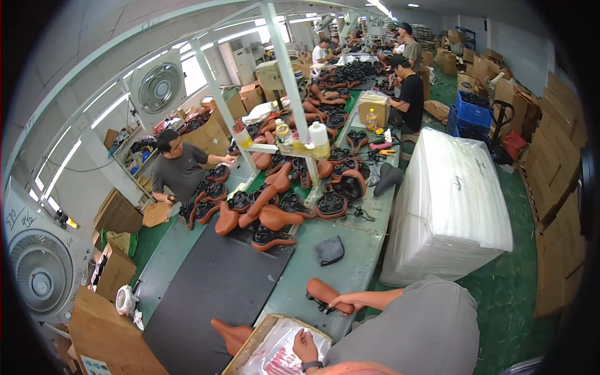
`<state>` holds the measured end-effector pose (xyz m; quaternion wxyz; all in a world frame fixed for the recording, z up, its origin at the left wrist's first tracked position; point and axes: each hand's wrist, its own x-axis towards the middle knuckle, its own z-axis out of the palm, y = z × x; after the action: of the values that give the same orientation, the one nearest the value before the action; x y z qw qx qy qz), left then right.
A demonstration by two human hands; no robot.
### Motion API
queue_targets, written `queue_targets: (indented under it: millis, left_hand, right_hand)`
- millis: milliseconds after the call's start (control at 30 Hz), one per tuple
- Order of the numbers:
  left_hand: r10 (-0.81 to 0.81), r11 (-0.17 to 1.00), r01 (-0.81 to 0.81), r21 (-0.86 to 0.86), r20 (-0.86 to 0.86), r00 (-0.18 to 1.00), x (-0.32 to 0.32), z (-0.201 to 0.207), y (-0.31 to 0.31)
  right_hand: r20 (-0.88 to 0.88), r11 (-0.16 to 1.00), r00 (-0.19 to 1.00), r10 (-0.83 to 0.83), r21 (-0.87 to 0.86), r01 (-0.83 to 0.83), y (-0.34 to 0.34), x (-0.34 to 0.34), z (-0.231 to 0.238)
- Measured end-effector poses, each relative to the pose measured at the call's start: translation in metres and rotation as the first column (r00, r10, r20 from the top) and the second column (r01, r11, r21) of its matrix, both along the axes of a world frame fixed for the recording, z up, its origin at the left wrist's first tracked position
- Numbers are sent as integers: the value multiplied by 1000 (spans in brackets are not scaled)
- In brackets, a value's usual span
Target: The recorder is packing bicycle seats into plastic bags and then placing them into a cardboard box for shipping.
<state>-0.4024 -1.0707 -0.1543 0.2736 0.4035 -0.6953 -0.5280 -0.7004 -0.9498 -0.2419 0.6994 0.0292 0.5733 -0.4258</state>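
Note:
My right hand (344, 304) grips the narrow end of a brown bicycle saddle (323, 290) by the table's right edge. Dark metal parts show along the saddle's underside. My left hand (304, 345), with a dark band at the wrist, is over an open cardboard box (262, 330) holding clear plastic bags with red print (282, 357). Its fingers are curled, and I cannot make out what, if anything, is in them. Another brown saddle (232, 335) lies just left of the box, on a black mat (206, 294).
Many brown saddles (278, 217) with black undersides are heaped further up the green table (369, 247). A dark pouch (329, 250) lies nearer. White-wrapped stack (447, 206) stands right of the table. A co-worker (181, 165) stands across the table; another (409, 94) works further back.

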Motion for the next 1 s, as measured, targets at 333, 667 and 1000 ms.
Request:
queue_targets:
  millis: [333,667,1000]
  left_hand:
    - [-254,944,307,-122,327,910,-141,-123,15]
    - [-204,970,241,-40,414,887,-79,-158,6]
    - [-288,727,166,666,77,954,-88,-143,-6]
  right_hand:
    - [-352,998,936,-24,44,42,59,49,-56]
    - [-771,987,637,23,120,109,24,102,-3]
    - [-471,981,879,71,193,24,23,71,-54]
